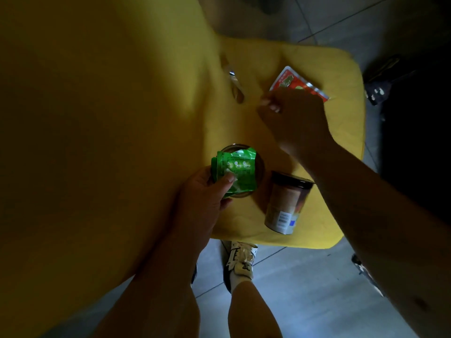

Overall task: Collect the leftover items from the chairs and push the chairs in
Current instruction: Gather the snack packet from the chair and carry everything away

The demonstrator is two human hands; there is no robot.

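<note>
The left hand (202, 191) pinches a green packet (235, 172) already gathered, freeing the right hand (292, 118), fingers loosely curled and empty, to reach the red packet (291, 80) on the yellow chair seat (341, 132).

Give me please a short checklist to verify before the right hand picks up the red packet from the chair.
1. Left hand grips the green packet: ok.
2. Right hand holds nothing: cannot tell, fingers blurred.
3. Red packet within reach, just beyond the right hand: ok.
4. Jar upright on the seat: ok.
5. Jar safely away from the seat's near edge: not ok.
6. Seat cleared of items: not ok.
</note>
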